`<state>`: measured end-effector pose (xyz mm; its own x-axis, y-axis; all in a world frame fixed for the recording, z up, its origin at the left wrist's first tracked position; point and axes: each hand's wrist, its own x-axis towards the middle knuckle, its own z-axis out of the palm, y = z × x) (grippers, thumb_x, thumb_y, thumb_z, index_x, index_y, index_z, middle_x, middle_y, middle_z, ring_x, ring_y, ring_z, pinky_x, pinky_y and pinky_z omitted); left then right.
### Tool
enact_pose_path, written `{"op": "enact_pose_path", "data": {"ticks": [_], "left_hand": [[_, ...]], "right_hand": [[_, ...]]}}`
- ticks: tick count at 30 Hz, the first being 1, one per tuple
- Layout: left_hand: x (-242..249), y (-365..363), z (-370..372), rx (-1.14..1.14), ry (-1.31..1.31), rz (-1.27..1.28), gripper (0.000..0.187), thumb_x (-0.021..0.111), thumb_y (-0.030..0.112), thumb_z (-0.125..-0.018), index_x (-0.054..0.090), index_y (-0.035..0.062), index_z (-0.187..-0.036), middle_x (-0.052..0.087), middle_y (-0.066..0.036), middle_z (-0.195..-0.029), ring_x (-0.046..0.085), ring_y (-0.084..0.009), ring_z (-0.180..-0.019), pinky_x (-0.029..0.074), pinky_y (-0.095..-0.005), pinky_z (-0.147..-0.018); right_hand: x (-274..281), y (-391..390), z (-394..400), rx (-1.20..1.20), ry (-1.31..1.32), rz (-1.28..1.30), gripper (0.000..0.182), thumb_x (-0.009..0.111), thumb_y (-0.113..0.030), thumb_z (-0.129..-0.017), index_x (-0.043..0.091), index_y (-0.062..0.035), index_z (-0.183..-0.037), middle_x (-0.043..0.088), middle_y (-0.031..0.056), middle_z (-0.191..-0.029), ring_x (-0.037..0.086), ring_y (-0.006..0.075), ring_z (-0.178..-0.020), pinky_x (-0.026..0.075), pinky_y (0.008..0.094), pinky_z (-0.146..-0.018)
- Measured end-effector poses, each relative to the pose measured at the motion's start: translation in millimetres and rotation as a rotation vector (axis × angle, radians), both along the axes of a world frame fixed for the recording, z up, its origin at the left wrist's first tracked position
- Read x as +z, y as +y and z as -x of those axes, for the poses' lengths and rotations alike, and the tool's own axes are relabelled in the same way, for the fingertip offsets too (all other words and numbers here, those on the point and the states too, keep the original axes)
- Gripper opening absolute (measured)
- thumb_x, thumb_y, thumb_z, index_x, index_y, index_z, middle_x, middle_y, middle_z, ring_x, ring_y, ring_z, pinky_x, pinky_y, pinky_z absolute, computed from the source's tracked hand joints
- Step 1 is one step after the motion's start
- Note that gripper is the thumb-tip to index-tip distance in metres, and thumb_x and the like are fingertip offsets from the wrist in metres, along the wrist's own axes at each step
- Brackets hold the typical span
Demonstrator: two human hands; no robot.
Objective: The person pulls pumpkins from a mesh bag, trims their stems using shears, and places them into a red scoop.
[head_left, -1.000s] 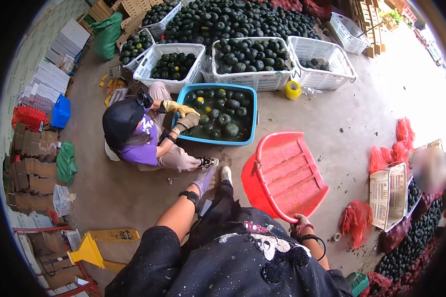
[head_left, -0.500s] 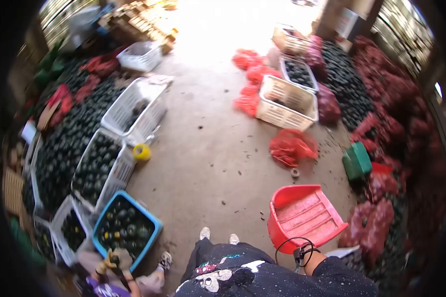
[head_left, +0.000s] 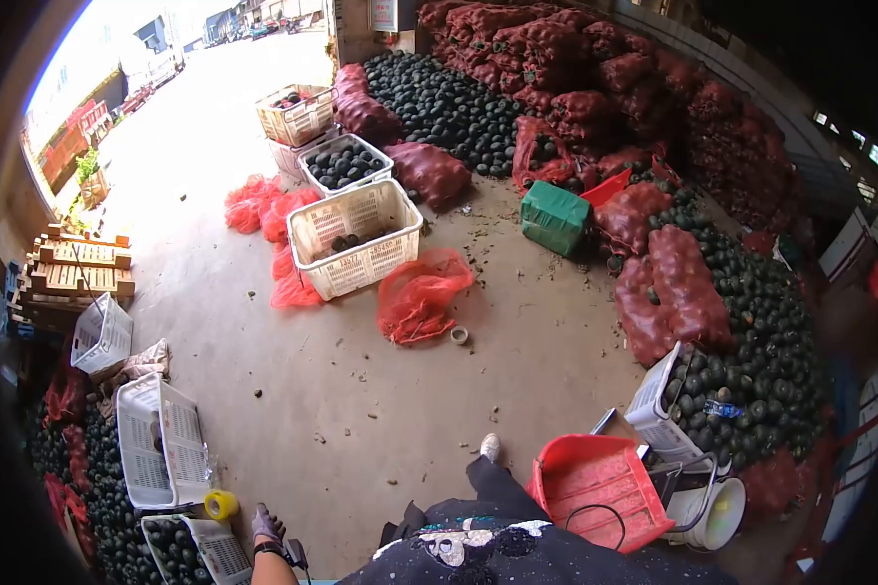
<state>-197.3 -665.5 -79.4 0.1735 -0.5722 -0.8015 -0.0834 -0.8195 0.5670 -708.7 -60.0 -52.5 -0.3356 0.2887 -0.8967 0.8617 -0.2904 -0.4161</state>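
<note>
My left hand, in a greyish glove with a dark band at the wrist, hangs at the lower left. Its fingers look apart, with nothing in them. The nearest things are a yellow tape roll and a white crate of dark green round produce, both to its left. My right hand is out of view. A black cable loop shows over the red plastic seat at my right side. Beside the seat stands a white bucket.
A cream crate, red netting and a tape roll are on the floor ahead. Filled red net sacks, a green box and loose dark green produce line the right. Wooden pallets stand left.
The view has turned right, so the floor items appear farther left. My left hand has come into view; my right forearm has left it. The person in purple at lower left is out of view.
</note>
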Motion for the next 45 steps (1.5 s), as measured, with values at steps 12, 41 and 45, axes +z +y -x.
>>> {"op": "enact_pose_path", "data": {"ticks": [12, 41, 45], "left_hand": [[51.0, 6.8, 470.3, -1.100, 0.657, -0.329, 0.009, 0.048, 0.024, -0.093, 0.043, 0.0195, -0.099, 0.039, -0.002, -0.073, 0.041, -0.0175, -0.061, 0.032, -0.0334, -0.051], [92.0, -337.9, 1403.7, -1.099, 0.735, -0.158, 0.035, 0.048, 0.023, -0.097, 0.038, 0.0223, -0.130, 0.051, -0.008, -0.119, 0.048, -0.0249, -0.110, 0.038, -0.0393, -0.096], [136.2, -334.7, 1482.5, -0.492, 0.789, -0.339, 0.042, 0.056, 0.033, -0.096, 0.048, 0.0196, -0.135, 0.055, -0.012, -0.137, 0.049, -0.0291, -0.129, 0.037, -0.0450, -0.111]], "right_hand": [[7.3, -121.0, 273.0, 0.032, 0.109, 0.152, 0.027, 0.059, -0.009, -0.083, 0.056, -0.0006, -0.109, 0.062, 0.0137, -0.099, 0.062, 0.0306, -0.094, 0.055, 0.0423, -0.086], [120.9, -497.7, 1090.0, 0.122, 0.422, 0.195, 0.039, 0.068, -0.005, -0.079, 0.060, 0.0002, -0.117, 0.064, 0.0117, -0.112, 0.062, 0.0268, -0.100, 0.050, 0.0400, -0.092], [123.0, -652.7, 1208.3, 0.495, 0.389, 0.092, 0.024, 0.074, -0.008, -0.074, 0.067, 0.0018, -0.096, 0.068, 0.0092, -0.090, 0.063, 0.0228, -0.080, 0.049, 0.0345, -0.077]]}}
